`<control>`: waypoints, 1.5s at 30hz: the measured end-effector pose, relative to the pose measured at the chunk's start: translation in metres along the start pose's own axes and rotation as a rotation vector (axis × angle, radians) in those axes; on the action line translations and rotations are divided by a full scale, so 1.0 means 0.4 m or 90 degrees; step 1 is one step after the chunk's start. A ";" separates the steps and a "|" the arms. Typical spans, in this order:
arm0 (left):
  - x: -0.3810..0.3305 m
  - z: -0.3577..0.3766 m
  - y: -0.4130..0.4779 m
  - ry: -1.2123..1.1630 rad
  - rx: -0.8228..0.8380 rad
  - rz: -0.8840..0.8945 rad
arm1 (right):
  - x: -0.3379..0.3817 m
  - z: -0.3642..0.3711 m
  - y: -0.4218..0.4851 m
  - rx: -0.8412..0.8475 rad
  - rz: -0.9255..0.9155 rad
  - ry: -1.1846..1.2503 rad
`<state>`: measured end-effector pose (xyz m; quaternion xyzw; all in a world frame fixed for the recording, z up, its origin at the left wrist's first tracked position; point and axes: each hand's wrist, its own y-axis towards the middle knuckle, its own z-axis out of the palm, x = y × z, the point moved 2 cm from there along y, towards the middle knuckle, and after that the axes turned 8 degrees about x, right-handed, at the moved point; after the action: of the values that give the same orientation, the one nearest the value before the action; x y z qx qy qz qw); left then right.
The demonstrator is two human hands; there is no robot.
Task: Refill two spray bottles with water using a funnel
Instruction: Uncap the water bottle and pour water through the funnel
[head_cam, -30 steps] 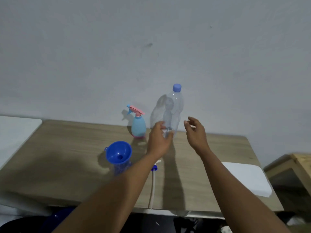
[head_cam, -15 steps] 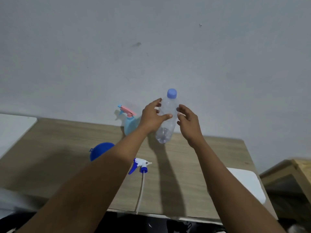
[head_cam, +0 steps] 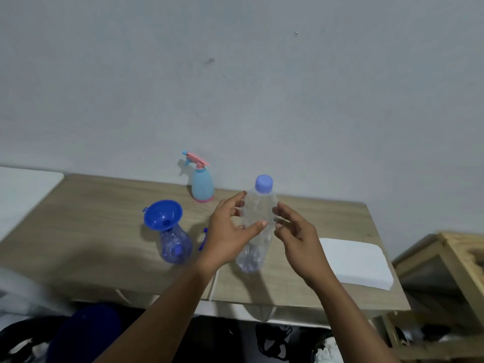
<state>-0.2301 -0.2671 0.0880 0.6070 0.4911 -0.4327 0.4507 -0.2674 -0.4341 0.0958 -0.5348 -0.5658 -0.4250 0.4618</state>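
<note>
While capped end points up and away: water bottle point(head_cam: 258, 221) near-upright, gripped by both hands point(head_cam: 230, 231).

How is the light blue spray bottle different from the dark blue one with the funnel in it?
The light blue spray bottle keeps its pink sprayer top; the dark blue bottle has none, and a blue funnel sits in its neck. The light one is solid coloured, the dark one see-through. The light one stands nearer the wall. Both stand upright on the table.

Capped clear water bottle point(head_cam: 258, 213) held upright, blue funnel point(head_cam: 162, 214) in clear spray bottle point(head_cam: 174, 244)
</note>
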 end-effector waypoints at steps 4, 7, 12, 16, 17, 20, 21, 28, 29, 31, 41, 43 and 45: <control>0.007 0.000 -0.041 -0.013 -0.005 -0.017 | -0.010 0.005 -0.030 0.003 -0.003 -0.001; 0.001 -0.002 -0.050 0.053 -0.005 -0.014 | -0.003 0.005 -0.031 0.002 -0.009 -0.016; -0.022 -0.006 -0.038 0.115 -0.009 0.020 | 0.040 0.007 0.004 -0.074 -0.031 -0.023; -0.018 -0.008 -0.036 0.121 -0.011 0.005 | 0.116 0.048 0.040 -0.100 -0.106 -0.030; -0.017 -0.008 -0.038 0.121 -0.012 0.005 | 0.128 0.059 0.049 -0.107 -0.119 -0.047; -0.018 -0.008 -0.038 0.131 -0.014 0.000 | 0.146 0.079 0.071 -0.139 -0.125 -0.051; -0.017 -0.009 -0.035 0.131 -0.016 -0.001 | 0.148 0.081 0.076 -0.146 -0.127 -0.049; -0.016 -0.016 -0.032 0.125 0.000 0.000 | 0.124 0.070 0.071 -0.055 -0.168 -0.061; -0.018 -0.016 -0.032 0.121 0.001 -0.001 | 0.123 0.068 0.071 -0.033 -0.169 -0.074; -0.022 -0.017 -0.032 0.113 0.003 -0.005 | 0.123 0.070 0.073 -0.019 -0.173 -0.092; -0.020 -0.016 -0.032 0.113 -0.002 0.005 | 0.126 0.077 0.084 -0.061 -0.156 0.032; -0.022 -0.017 -0.031 0.107 0.004 0.005 | 0.119 0.070 0.084 -0.014 -0.158 0.038; -0.022 -0.017 -0.033 0.102 0.005 0.005 | 0.114 0.063 0.084 0.021 -0.147 0.030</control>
<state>-0.2440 -0.2607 0.0963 0.6433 0.5216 -0.3829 0.4092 -0.2357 -0.3977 0.1345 -0.4484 -0.6196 -0.4781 0.4319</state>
